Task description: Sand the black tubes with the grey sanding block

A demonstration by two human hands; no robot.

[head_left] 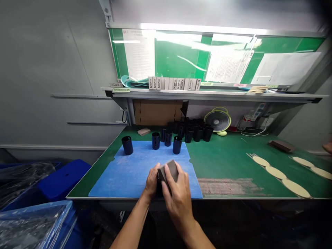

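Note:
My left hand (pixel 151 181) grips a dark cylindrical sleeve (pixel 158 189) low over the blue mat (pixel 124 176), and most of the sleeve is hidden by my fingers. My right hand (pixel 176 193) is closed around a grey sanding block (pixel 171 171), which is pressed against the sleeve. Several glossy black slotted cylinders stand upright beyond my hands, including one (pixel 127 145) at the mat's far left and one (pixel 177 144) at its far right. A denser group of black cylinders (pixel 197 133) stands behind the mat.
The green workbench (pixel 228 162) ends in a front edge just past my hands. Beige oval pads (pixel 276 172) and a brown block (pixel 281 146) lie on the right. A co-worker's hand (pixel 328 147) enters at the right edge. A fan (pixel 217 120) stands at the back, under a shelf (pixel 207 92). Blue bins (pixel 63 180) sit low on the left.

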